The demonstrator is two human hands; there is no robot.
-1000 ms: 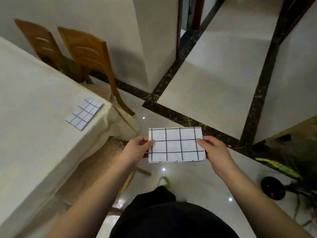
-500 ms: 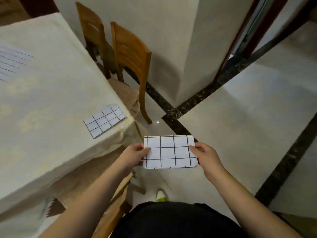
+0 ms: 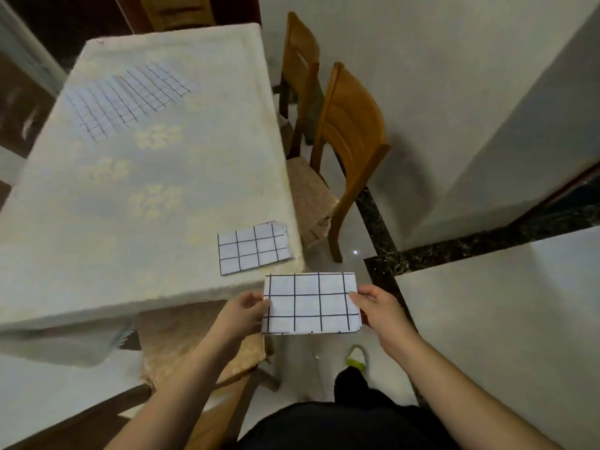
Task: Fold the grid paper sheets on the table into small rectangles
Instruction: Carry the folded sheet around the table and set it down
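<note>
Folded grid paper point(image 3: 311, 303), black-lined white rectangle, short edges pinched in both hands' fingers point(image 3: 356, 299).

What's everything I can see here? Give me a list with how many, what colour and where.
Held folded grid paper: one, white with black lines, in the air between both hands, off the table's near right corner.
Folded grid paper on table: one, white with black lines, near right corner.
Unfolded grid sheets: count unclear, white with dark lines, far left of table.
Table: one, cream cloth with a faint floral pattern.
Wooden chairs: two, brown, right of table.
Left hand: pinches the held paper's left edge.
Right hand: pinches its right edge.
</note>
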